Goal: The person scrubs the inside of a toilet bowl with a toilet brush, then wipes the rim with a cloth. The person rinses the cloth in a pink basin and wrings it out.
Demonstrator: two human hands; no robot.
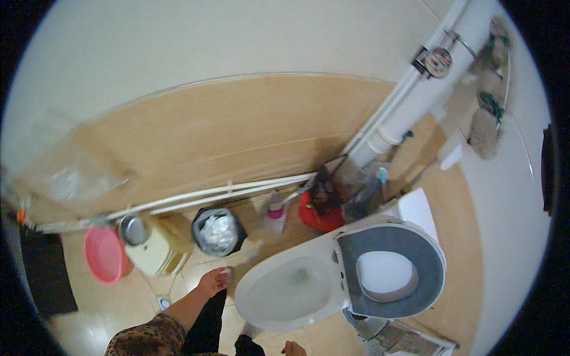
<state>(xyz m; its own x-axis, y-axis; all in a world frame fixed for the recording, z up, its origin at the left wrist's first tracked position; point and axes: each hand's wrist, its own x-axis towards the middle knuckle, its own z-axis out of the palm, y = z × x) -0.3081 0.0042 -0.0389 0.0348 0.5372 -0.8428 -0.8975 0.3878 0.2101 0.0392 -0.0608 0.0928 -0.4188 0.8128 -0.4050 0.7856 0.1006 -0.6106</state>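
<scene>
A white toilet (285, 291) stands in front of me with its bowl uncovered. Its raised seat carries a dark grey cover (345, 276) and leans back against the tank (416, 209). My left hand (214, 282) hangs left of the bowl's rim, fingers loosely bent and nothing visible in it. Just beyond that hand is a waste bin (242, 236) lined with a black bag and holding crumpled white paper (218, 232). Low at the bottom edge, my right hand (294, 348) is partly cut off, below the bowl; its grip is unclear.
A cream plastic stool (149, 253) bears a metal bowl (133, 230), beside a pink basin (104, 256). Behind the toilet are a red basin (318, 218), a pink-and-white bottle (275, 211) and a thick white pipe (401, 111). A rack (401, 340) stands at lower right.
</scene>
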